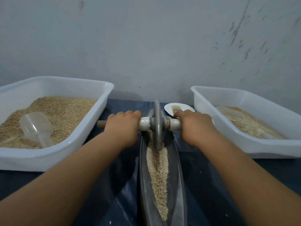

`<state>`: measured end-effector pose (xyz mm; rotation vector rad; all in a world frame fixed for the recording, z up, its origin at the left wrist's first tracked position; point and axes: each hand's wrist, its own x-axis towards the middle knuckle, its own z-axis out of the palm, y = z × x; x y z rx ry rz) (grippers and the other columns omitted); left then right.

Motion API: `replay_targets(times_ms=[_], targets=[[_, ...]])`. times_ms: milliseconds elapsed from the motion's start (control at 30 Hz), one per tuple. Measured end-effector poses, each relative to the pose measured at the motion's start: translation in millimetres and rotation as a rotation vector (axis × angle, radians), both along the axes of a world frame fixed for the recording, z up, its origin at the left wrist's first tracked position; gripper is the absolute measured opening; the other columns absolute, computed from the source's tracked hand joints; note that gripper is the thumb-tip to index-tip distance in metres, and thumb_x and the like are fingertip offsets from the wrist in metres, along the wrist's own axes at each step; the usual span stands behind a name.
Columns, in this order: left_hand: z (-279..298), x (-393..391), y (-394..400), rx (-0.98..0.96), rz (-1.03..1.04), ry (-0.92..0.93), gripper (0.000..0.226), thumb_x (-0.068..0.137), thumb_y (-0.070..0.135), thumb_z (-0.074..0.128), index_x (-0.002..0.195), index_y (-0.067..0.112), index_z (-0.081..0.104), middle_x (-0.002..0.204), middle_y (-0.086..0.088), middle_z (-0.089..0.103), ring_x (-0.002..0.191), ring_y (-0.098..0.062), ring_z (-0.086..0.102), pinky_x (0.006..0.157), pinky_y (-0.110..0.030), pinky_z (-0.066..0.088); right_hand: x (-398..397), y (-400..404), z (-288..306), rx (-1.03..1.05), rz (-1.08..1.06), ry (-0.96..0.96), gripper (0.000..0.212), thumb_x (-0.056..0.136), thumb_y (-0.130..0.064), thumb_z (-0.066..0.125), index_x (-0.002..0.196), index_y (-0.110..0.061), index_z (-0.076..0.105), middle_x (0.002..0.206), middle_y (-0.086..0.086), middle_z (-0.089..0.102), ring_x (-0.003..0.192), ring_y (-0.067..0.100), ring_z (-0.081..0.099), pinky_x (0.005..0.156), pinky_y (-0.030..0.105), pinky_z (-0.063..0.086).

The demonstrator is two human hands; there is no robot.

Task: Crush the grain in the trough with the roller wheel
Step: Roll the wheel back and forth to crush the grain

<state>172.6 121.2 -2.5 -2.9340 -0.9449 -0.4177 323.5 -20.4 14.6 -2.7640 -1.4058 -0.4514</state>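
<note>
A long narrow metal trough [177, 173] runs away from me down the middle of the table. A strip of pale grain [157, 170] lies along its bottom. The grey roller wheel [157, 126] stands upright in the far part of the trough, its rim in the grain. A wooden axle [101, 124] with white sleeves passes through the wheel. My left hand [123, 126] grips the axle left of the wheel. My right hand [194, 125] grips it on the right.
A white tub [91, 128] of brown grain with a clear plastic scoop [36, 128] stands at the left. A second white tub [244, 144] of paler grain stands at the right. A small white plate [179, 108] with a brush sits behind the wheel. Dark blue sheeting covers the table.
</note>
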Motion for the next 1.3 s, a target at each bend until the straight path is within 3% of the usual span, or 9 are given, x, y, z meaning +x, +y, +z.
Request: replay_targets(times_ms=[133, 233, 533, 667, 833, 933, 1000, 1133, 1300], targets=[[-11, -27, -16, 0.053, -0.038, -0.082, 0.032, 0.084, 0.023, 0.060, 0.111, 0.029, 0.044, 0.107, 0.006, 0.054, 0.098, -0.020, 0.051, 0.081, -0.034, 0.033, -22, -29, -14, 0.088, 0.046, -0.075, 0.038, 0.078, -0.016, 0.062, 0.111, -0.030, 0.052, 0.109, -0.003, 0.057, 0.104, 0.024, 0.053, 0.087, 0.037, 0.033], [-26, -49, -37, 0.195, -0.122, -0.157, 0.045, 0.074, 0.020, 0.065, 0.114, 0.030, 0.049, 0.105, 0.008, 0.054, 0.098, -0.021, 0.052, 0.090, -0.036, 0.035, -40, -60, -35, 0.162, 0.108, -0.101, 0.050, 0.076, -0.019, 0.067, 0.119, -0.035, 0.048, 0.110, -0.010, 0.053, 0.108, 0.018, 0.050, 0.098, 0.037, 0.031], [5, -26, -33, 0.020, 0.017, 0.048, 0.050, 0.088, 0.024, 0.056, 0.136, 0.025, 0.038, 0.129, 0.002, 0.053, 0.116, -0.023, 0.049, 0.100, -0.038, 0.036, -34, -32, -4, 0.029, -0.010, 0.039, 0.035, 0.083, -0.017, 0.062, 0.114, -0.028, 0.053, 0.111, -0.002, 0.060, 0.104, 0.023, 0.055, 0.084, 0.035, 0.033], [0, -80, -71, 0.064, -0.089, -0.029, 0.066, 0.075, 0.020, 0.068, 0.137, 0.021, 0.045, 0.123, 0.003, 0.056, 0.111, -0.024, 0.055, 0.098, -0.039, 0.039, -68, -80, -18, 0.104, 0.071, 0.039, 0.060, 0.083, -0.023, 0.065, 0.136, -0.035, 0.041, 0.132, -0.012, 0.049, 0.131, 0.014, 0.039, 0.117, 0.038, 0.018], [-20, -127, -103, 0.214, -0.165, -0.277, 0.056, 0.071, 0.017, 0.039, 0.119, 0.008, 0.067, 0.107, -0.004, 0.068, 0.092, -0.027, 0.068, 0.089, -0.038, 0.037, -96, -124, -27, 0.228, 0.208, -0.041, 0.087, 0.046, -0.018, 0.092, 0.127, -0.022, 0.059, 0.121, -0.006, 0.064, 0.124, 0.023, 0.058, 0.112, 0.046, 0.031], [-13, -116, -96, 0.119, -0.146, -0.139, 0.064, 0.065, 0.016, 0.065, 0.128, 0.009, 0.060, 0.117, -0.003, 0.065, 0.101, -0.026, 0.065, 0.096, -0.040, 0.044, -91, -107, -18, 0.133, 0.147, 0.050, 0.076, 0.073, -0.022, 0.075, 0.141, -0.031, 0.042, 0.140, -0.011, 0.047, 0.144, 0.015, 0.030, 0.122, 0.045, 0.009], [-3, -96, -84, 0.067, -0.076, 0.011, 0.077, 0.076, 0.022, 0.067, 0.146, 0.018, 0.036, 0.139, 0.002, 0.046, 0.125, -0.023, 0.047, 0.111, -0.041, 0.028, -77, -87, -13, 0.115, 0.090, 0.143, 0.068, 0.087, -0.023, 0.060, 0.146, -0.036, 0.029, 0.148, -0.013, 0.035, 0.146, 0.012, 0.017, 0.122, 0.040, -0.003], [14, -56, -67, 0.078, -0.014, 0.056, 0.051, 0.088, 0.023, 0.051, 0.136, 0.025, 0.033, 0.135, 0.002, 0.043, 0.125, -0.022, 0.039, 0.114, -0.040, 0.019, -60, -61, -3, 0.088, 0.013, 0.202, 0.056, 0.086, -0.022, 0.060, 0.138, -0.033, 0.041, 0.134, -0.005, 0.049, 0.130, 0.018, 0.041, 0.117, 0.040, 0.016], [1, -96, -95, 0.107, -0.051, 0.012, 0.072, 0.077, 0.019, 0.064, 0.143, 0.019, 0.035, 0.134, 0.003, 0.045, 0.126, -0.024, 0.045, 0.115, -0.045, 0.023, -89, -104, -19, 0.102, 0.049, 0.102, 0.074, 0.087, -0.025, 0.059, 0.149, -0.034, 0.019, 0.151, -0.012, 0.030, 0.147, 0.012, 0.014, 0.122, 0.039, 0.000]])
